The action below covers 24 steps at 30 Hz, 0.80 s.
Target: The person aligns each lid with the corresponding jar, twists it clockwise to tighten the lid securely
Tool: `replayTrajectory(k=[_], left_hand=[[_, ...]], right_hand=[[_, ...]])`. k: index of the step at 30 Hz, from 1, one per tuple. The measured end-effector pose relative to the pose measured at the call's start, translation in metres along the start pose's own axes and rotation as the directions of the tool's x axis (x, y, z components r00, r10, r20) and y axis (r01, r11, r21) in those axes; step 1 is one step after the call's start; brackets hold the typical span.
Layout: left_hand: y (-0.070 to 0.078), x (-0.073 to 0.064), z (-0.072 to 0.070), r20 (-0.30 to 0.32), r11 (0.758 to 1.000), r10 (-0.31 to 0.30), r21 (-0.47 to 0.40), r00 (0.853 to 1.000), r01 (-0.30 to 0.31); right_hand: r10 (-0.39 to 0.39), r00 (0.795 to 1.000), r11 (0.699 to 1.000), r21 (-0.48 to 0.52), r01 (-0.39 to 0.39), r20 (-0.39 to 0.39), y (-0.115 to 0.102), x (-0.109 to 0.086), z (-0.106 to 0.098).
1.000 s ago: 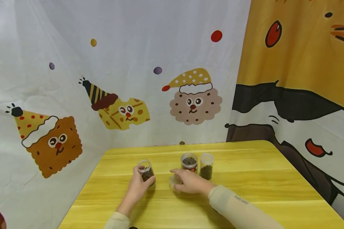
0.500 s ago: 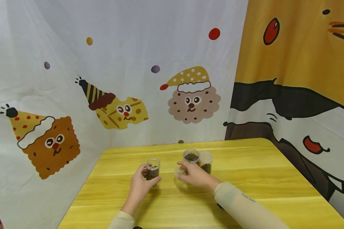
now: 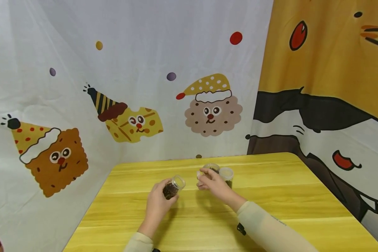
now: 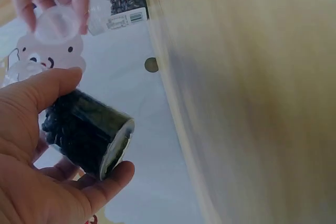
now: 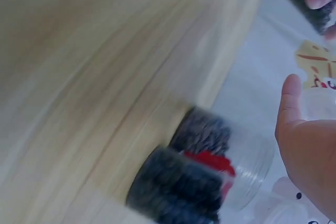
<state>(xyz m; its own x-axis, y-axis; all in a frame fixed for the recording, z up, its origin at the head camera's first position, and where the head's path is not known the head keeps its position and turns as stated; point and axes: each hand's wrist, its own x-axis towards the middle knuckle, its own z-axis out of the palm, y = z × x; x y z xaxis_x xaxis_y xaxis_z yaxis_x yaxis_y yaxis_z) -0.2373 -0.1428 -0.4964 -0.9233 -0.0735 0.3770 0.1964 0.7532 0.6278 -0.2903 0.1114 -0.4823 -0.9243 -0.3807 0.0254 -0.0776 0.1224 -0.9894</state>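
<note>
My left hand (image 3: 159, 200) grips a small clear jar (image 3: 171, 190) of dark grains around its side. The jar is off upright, its uncovered mouth leaning to the right; its base faces the left wrist view. My right hand (image 3: 218, 187) pinches a round translucent lid (image 4: 56, 24) between thumb and fingers, most clearly seen in the left wrist view. Just beyond that hand stand a wider jar with a red label (image 5: 210, 163) and a slim clear jar (image 3: 227, 176), both part-filled with dark bits. In the head view the hand partly covers them.
A yellow wood-grain table (image 3: 119, 213) carries everything. Behind it hangs a white curtain (image 3: 138, 52) printed with cartoon snacks, and a coloured cartoon curtain (image 3: 321, 77) closes the right side. A small black object (image 3: 241, 229) shows beside the right sleeve.
The left hand has shifted right, and its jar has gone from near upright to leaning right. My right hand has risen slightly with the lid, now covering more of the wide jar.
</note>
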Motion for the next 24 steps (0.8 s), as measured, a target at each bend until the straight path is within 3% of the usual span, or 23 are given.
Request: replayTrajectory(k=[2,4,14,24], left_hand=[[0.002,-0.001,0.001,0.01,1.0,0.008,0.021,1.0,-0.008],[0.004,-0.001,0.003,0.027,0.999,0.017,0.043,0.999,-0.018],[0.013,-0.001,0.01,0.093,0.991,0.081,0.097,0.992,-0.09],[0.015,-0.004,0.011,0.099,0.992,0.09,0.085,0.991,-0.098]], right_hand=[[-0.001,1.0,0.999,0.038,0.001,0.005,-0.004,0.0,0.003],[-0.009,1.0,1.0,0.012,0.009,0.013,-0.008,0.0,0.006],[-0.033,0.998,0.978,-0.206,0.044,0.057,-0.013,-0.005,0.013],[-0.054,0.995,0.972,-0.222,0.072,0.084,-0.013,-0.007,0.015]])
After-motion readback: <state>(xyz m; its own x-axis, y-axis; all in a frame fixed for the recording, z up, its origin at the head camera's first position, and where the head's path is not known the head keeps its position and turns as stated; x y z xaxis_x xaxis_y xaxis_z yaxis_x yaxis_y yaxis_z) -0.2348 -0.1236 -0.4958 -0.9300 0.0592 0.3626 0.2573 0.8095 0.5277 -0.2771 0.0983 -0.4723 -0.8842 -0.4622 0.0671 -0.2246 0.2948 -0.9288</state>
